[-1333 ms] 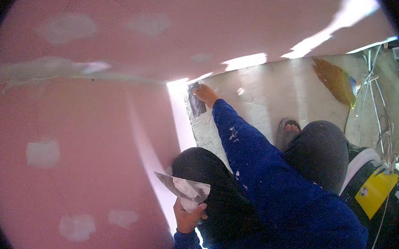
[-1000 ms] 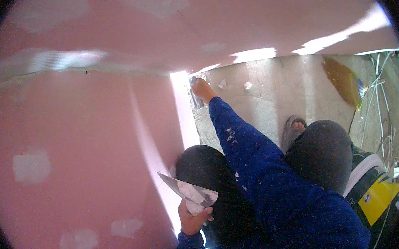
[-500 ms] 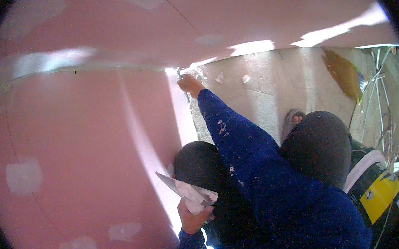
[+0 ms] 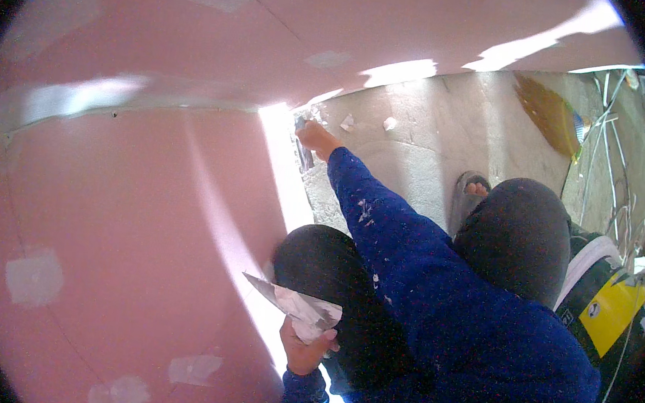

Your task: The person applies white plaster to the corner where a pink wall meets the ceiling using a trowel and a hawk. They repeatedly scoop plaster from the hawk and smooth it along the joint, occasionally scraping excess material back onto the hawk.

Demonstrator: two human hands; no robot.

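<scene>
Down by the floor corner, my right hand is closed around what looks like a putty knife. Only part of its dark, narrow blade shows beside the fingers, close to the foot of the pink wall panel. Nearer to me, my left hand grips a wide metal putty knife by its lower side, in front of my left knee. Whitish putty lies on that blade. The handle is hidden in the palm.
A second pink wall with pale patches runs along the far side. On the concrete floor lie small pale scraps, a broom head and thin white strips. A black bag with a yellow panel sits at my right.
My right hand has shifted slightly right, away from the wall corner, and its tool has turned. The left hand still holds the wide putty knife with putty. The whole view has shifted slightly.
</scene>
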